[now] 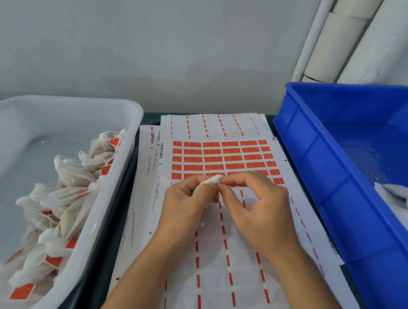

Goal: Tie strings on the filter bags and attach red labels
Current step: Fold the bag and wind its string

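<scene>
Head view: at nine o'clock a white tub (129,118) holds finished bags. At centre the left hand (184,207) grasps a white filter bag (207,182) while the right hand (259,203) pinches its gathered neck; cinch firmly. Crumpled, pale mesh. Red labels (221,157) wait at twelve o'clock.

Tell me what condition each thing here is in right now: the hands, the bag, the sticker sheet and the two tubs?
Left hand: grips the filter bag.
Right hand: pinches the bag's top.
Filter bag: held above the sheet, no label seen.
Label sheet: partly used, red labels left in upper rows only.
White tub: holds finished bags with red labels.
Blue crate: nearly empty, white material in one corner.
</scene>
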A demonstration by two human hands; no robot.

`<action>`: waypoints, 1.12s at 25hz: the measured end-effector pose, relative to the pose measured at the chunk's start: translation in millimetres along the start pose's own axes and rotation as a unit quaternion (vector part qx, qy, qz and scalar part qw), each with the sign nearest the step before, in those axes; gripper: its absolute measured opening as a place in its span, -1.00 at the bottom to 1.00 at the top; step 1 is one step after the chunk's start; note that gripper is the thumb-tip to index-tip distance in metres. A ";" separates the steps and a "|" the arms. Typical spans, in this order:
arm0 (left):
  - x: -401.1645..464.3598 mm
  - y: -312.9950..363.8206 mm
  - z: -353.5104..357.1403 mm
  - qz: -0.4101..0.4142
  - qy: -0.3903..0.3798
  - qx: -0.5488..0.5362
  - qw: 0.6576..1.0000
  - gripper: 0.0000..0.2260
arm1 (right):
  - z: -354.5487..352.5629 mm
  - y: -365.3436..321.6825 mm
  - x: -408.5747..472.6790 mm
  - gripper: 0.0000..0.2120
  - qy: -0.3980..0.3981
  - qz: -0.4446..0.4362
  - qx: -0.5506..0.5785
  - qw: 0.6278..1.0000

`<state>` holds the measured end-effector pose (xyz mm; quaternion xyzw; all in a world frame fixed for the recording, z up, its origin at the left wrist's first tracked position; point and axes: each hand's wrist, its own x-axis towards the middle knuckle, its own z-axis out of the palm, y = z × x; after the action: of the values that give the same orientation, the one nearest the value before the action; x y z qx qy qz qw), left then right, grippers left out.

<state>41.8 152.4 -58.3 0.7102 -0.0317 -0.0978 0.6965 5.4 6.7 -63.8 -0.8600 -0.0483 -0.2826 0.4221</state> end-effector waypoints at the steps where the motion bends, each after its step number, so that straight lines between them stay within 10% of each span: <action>1: 0.1 0.1 0.3 -0.001 0.000 0.004 1.000 -0.78 | -0.2 0.3 -0.1 -0.76 -0.001 -0.001 -0.010 1.000; 13: 0.4 -2.5 -0.1 0.058 -0.008 0.094 0.994 -0.84 | -2.9 3.2 2.3 -0.82 -0.007 -0.115 -0.195 0.974; 28: -3.2 -0.8 -2.9 0.082 -0.076 0.031 0.993 -0.88 | -11.1 -8.6 2.5 -0.85 -0.101 0.087 0.069 0.989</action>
<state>39.1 155.8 -58.7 0.7166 -0.1462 -0.0929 0.6756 -0.2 3.5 -51.1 -0.8537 -0.0354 -0.1529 0.4965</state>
